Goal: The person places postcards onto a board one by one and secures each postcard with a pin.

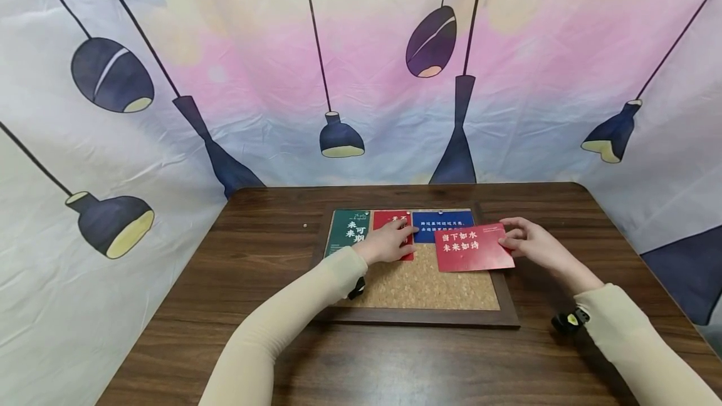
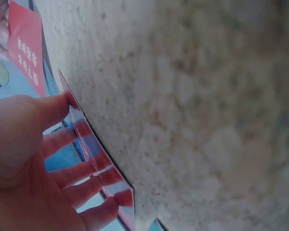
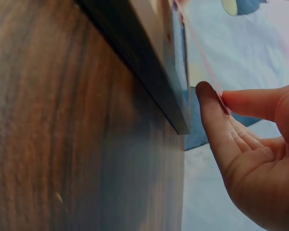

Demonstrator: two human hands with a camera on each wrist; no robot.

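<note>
A framed cork board (image 1: 431,290) lies on the table. On it, left to right, are a green card (image 1: 345,224), an upright red card (image 1: 389,215) and a blue card (image 1: 443,220), all with white writing. My left hand (image 1: 388,241) is over the upright red card; in the left wrist view its spread fingertips and thumb touch that card's face (image 2: 102,163). A second red card (image 1: 474,254), held above the board's right side, overlaps the blue card from this angle. Its right edge is pinched between thumb and fingers of my right hand (image 1: 527,241), as the right wrist view confirms.
Small pins (image 1: 440,212) show at the cards' top edges. A tiny pale object (image 1: 305,225) lies on the brown wooden table (image 1: 254,268) left of the board. Behind the table hangs a cloth (image 1: 383,161) printed with lamps. A black band (image 1: 570,320) is at my right wrist.
</note>
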